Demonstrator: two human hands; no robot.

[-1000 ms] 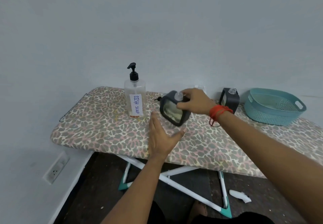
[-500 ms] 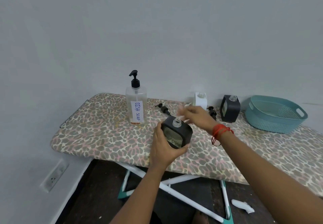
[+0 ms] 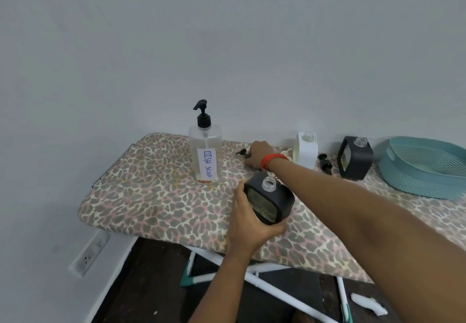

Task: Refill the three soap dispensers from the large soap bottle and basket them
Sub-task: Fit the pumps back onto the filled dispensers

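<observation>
On the leopard-print ironing board (image 3: 151, 196), my left hand (image 3: 248, 229) grips a black square soap dispenser (image 3: 273, 205) with an uncapped neck, tilted towards me. My right hand (image 3: 259, 153) reaches past it and closes over a black pump head (image 3: 241, 152) lying on the board; only the nozzle shows. The large clear bottle labelled DISH SOAP (image 3: 205, 156) stands upright just left of that hand, its pump on. A white dispenser (image 3: 306, 149) and a second black dispenser (image 3: 355, 157) stand uncapped at the back. The teal basket (image 3: 423, 179) sits at the far right.
Another black pump head (image 3: 325, 163) lies between the white and black dispensers. The wall runs right behind the board. Below are the board's white legs (image 3: 264, 285), a dark floor, a white object (image 3: 368, 305) on the floor and a wall socket (image 3: 89, 254).
My right hand let go of the black dispenser's neck and reached back to the pump head by the large bottle. My left hand took hold of the dispenser and drew it nearer.
</observation>
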